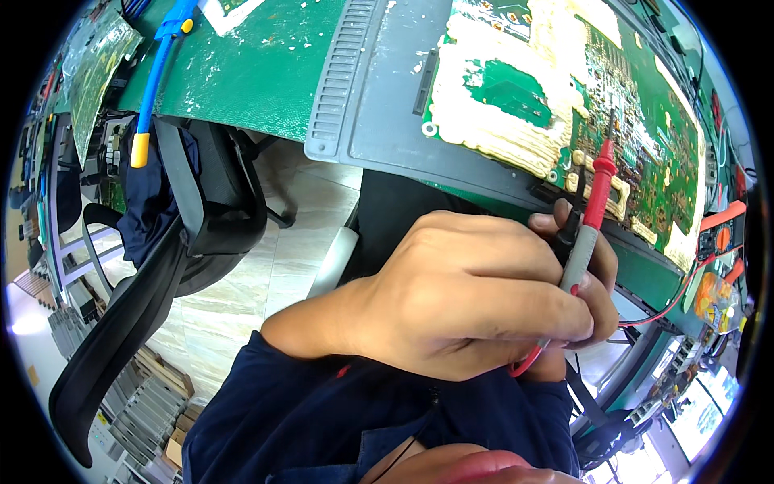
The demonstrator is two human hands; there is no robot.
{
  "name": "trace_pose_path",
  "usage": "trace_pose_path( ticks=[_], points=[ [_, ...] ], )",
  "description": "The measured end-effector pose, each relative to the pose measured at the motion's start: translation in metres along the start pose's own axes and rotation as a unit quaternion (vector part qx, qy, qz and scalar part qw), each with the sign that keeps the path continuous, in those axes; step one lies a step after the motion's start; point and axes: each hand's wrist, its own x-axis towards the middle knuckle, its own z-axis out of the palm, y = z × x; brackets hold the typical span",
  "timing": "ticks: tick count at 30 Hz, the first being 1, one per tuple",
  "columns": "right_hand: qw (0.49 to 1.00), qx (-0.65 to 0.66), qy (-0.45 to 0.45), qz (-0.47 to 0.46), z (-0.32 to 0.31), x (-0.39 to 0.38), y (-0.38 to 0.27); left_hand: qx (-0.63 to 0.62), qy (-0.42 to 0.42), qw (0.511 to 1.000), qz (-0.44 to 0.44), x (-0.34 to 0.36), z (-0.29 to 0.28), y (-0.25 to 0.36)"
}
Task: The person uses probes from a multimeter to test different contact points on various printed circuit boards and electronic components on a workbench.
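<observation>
My left hand [451, 298] is closed on a red-and-grey test probe [595, 198], angled up over a green circuit board [676, 161] with thick cream sealant along tracks and borders. My right hand [598, 262] is mostly hidden behind the left, its fingers closed around a black test probe [571, 226] beside the red one. The red probe's tip is over the board's component area; contact is unclear. The board lies on a grey mat [371, 113]. A red lead loops below my left fingers.
An orange multimeter [716, 242] is at the right edge beside cables. A blue arm with yellow end [141, 148] hangs over the green worktop [250, 73]. A black chair [193, 210] with dark clothing stands at left. Stacked boards and shelving line the far left.
</observation>
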Motion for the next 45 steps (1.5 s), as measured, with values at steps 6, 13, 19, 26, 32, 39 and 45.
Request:
trace_pose_path(
  ticks=[6,13,19,26,32,39,45],
  points=[
    [0.991,-0.087,0.04,-0.091,0.004,0.002,0.011,0.011,0.019,0.999,0.026,0.005,0.001,-0.001],
    [0.969,0.193,0.031,0.148,-0.003,0.008,-0.006,0.045,0.029,0.997,0.05,0.003,0.009,-0.007],
    [0.99,-0.132,-0.022,-0.034,0.001,0.029,-0.009,0.08,-0.003,0.997,0.012,-0.004,0.003,-0.008],
    [0.965,-0.17,-0.001,-0.199,-0.004,0.032,0.003,0.106,-0.051,0.991,0.07,0.004,-0.007,-0.009],
    [0.952,-0.175,0.174,-0.184,-0.011,0.017,0.006,0.073,-0.049,0.995,0.038,0.007,-0.014,-0.003],
    [0.942,0.025,0.26,-0.212,-0.046,0.016,-0.006,0.216,0.007,0.967,0.135,0.012,-0.046,-0.01],
    [0.939,0.049,0.279,-0.196,-0.039,0.035,-0.028,0.265,0.129,0.94,0.171,0.006,-0.069,-0.016]
  ],
)
